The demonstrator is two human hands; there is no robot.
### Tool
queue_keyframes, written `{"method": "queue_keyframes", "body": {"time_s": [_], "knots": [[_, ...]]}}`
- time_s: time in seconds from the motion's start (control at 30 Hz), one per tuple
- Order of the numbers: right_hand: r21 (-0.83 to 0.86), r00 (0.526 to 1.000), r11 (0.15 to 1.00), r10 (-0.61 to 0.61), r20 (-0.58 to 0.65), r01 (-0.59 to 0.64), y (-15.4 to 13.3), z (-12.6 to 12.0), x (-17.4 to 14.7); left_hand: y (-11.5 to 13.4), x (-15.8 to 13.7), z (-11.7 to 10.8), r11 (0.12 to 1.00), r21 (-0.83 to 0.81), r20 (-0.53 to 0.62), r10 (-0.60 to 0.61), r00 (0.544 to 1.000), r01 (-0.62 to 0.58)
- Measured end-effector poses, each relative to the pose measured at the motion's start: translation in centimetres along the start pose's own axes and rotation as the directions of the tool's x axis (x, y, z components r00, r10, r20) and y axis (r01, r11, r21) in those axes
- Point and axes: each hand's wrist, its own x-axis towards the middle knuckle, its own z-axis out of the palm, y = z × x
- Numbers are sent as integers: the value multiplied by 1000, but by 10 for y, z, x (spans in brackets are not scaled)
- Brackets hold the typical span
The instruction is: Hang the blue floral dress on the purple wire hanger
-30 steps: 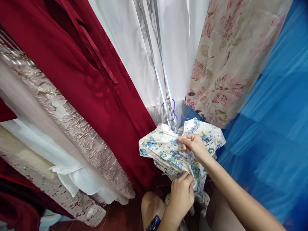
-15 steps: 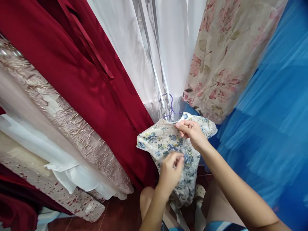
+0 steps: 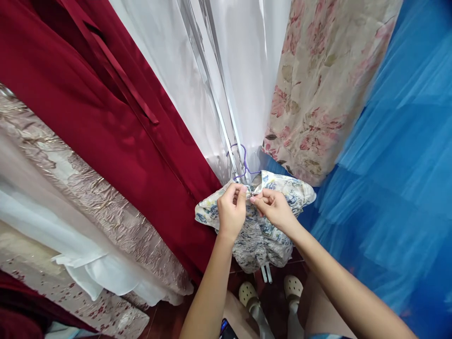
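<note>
A white floral dress with blue and yellow print hangs on a purple hanger. My left hand pinches the fabric at the middle of its neckline. Close beside it, my right hand pinches the neckline edge too, fingertips nearly meeting the left ones. The small part between the fingers is too little to make out. Below the hands the cloth is gathered, and the short sleeves spread out to both sides.
A long red garment hangs at the left, and a blue tulle one at the right. White fabric and pale straps hang behind, beside a pink-flowered cloth. Cream clogs stand on the floor.
My left hand has moved up from in front of the dress to the neckline, next to my right hand. The dress's lower part is now bunched higher, showing both clogs.
</note>
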Motion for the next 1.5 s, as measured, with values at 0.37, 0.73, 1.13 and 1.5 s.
{"method": "queue_keyframes", "body": {"time_s": [0.37, 0.73, 1.13, 1.5], "knots": [[-17, 970, 988, 152, 190, -152, 16, -2, -36, -57, 32, -53, 925, -377, -441, -231, 867, 55], [0, 943, 971, 231, 240, -238, 24, -10, -64, -148, 0, -78, 527, -836, -369, -746, 554, 153], [51, 955, 956, 283, 91, -289, 46, -60, -88, -173, -34, -61, 276, -900, -104, -887, 450, 336], [78, 899, 902, 411, 149, -425, 92, -39, -110, -160, -100, 5, 242, -792, 88, -863, 498, 560]]}}
